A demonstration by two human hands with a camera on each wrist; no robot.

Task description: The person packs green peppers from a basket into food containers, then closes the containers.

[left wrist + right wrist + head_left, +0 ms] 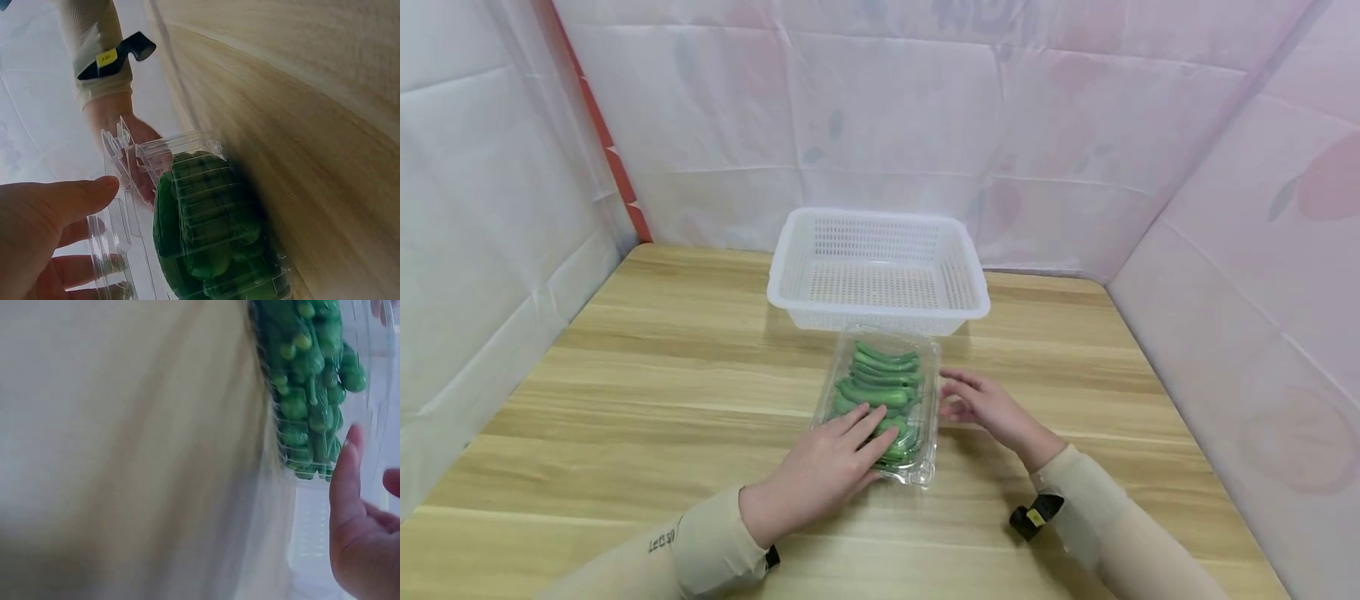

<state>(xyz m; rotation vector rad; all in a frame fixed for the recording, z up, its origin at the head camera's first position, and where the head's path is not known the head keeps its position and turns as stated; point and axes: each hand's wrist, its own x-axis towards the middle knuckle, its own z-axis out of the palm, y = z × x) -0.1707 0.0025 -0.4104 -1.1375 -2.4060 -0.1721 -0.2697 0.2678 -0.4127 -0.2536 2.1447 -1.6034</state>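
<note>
A clear plastic clamshell box [928,417] lies on the table, filled with long green vegetables [880,392] that look like peppers or small cucumbers. Across the lid's near left part rests my left hand [823,467], its fingers straight and spread. The left wrist view shows that thumb [94,190] by the lid's edge, with the vegetables stacked inside the box. My right hand [992,408] is beside the box's right side, fingers loosely bent and holding nothing. In the right wrist view its index finger [347,469] is close to the box wall; whether they touch I cannot tell.
Just behind the box stands a white perforated plastic basket [880,312] with nothing in it. Wood-grain tabletop [625,375] surrounds both. Pale printed sheets [887,108] hang along the back and both sides.
</note>
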